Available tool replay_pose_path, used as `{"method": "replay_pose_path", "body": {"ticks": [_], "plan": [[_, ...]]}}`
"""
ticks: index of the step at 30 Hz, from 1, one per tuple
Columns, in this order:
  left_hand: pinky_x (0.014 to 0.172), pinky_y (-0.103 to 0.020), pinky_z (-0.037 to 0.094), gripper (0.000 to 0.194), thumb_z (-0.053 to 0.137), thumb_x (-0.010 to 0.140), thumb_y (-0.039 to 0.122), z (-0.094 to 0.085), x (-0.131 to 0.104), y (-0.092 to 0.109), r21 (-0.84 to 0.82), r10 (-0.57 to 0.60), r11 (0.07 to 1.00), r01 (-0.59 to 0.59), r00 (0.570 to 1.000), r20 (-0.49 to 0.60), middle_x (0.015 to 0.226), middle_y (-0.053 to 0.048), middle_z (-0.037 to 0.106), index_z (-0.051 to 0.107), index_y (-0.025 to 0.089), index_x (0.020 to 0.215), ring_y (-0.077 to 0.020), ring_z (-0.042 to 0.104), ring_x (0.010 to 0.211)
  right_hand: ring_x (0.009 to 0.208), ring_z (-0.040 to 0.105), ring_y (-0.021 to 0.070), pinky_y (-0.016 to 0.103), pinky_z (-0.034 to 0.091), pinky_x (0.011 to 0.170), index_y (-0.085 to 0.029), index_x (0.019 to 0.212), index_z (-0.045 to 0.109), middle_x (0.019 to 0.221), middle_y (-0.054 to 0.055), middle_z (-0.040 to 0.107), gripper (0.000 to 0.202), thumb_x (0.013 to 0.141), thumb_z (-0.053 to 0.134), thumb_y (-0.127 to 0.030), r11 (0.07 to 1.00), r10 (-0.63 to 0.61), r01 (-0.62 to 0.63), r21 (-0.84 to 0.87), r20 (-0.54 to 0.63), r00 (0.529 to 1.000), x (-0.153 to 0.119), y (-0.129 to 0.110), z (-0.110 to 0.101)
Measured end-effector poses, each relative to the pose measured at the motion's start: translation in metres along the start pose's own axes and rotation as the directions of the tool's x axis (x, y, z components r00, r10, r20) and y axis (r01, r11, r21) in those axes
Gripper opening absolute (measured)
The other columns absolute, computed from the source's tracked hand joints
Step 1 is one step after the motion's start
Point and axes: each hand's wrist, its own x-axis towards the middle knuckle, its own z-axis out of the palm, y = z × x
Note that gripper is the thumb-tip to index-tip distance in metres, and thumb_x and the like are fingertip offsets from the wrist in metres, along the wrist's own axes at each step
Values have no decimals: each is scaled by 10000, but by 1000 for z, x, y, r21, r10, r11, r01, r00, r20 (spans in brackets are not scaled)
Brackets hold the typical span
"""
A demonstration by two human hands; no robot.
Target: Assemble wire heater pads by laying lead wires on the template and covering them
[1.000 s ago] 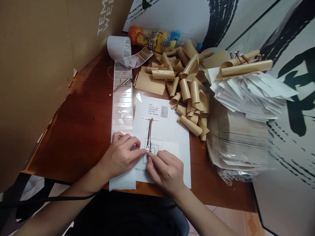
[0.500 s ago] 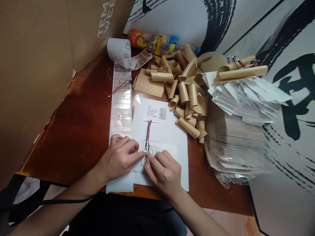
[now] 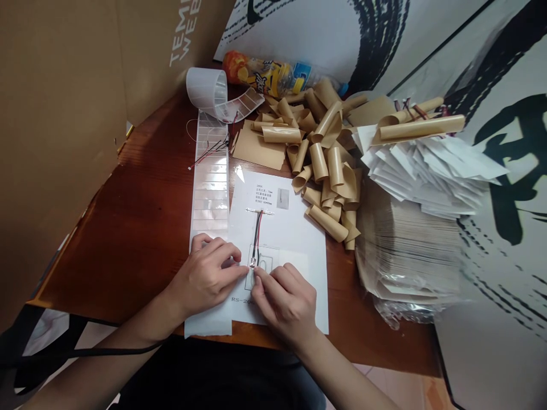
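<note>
A black and red wire pair (image 3: 257,233) runs down a printed paper sheet (image 3: 299,239). Its top end meets a thin clear strip (image 3: 260,212). At the lower end is a small shiny clear piece (image 3: 252,263), between my two index fingertips. My left hand (image 3: 211,273) lies over the label strip and the sheet, index finger stretched to the left side of that piece, other fingers loosely bent. From the right, my right hand (image 3: 286,296) has its index finger and thumb close together at the piece. Whether they grip anything is hard to see.
A label strip (image 3: 209,199) runs back to a curled roll (image 3: 207,91), with loose wires (image 3: 209,152) on it. Rolled brown paper pieces (image 3: 327,162) pile up behind the sheet. White paper slips (image 3: 431,165) top a tall stack (image 3: 405,250) at right. A bottle (image 3: 273,75) lies behind.
My index fingertips have drawn slightly apart, and more of the shiny clear piece shows between them. Otherwise the hands and wires stay nearly in place.
</note>
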Motion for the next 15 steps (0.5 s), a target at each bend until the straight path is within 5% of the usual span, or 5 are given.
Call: {"method": "replay_pose_path", "body": {"ticks": [15], "plan": [[810, -379, 304, 196, 543, 939, 130, -2, 1, 3, -25, -4, 1000, 5, 1000, 14, 833, -15, 642, 728, 195, 929, -143, 553, 770, 584, 323, 156, 330, 270, 507, -143, 793, 653, 581, -3, 472, 109, 893, 629, -106, 977, -143, 151, -150, 60, 988, 2, -3, 6]]}}
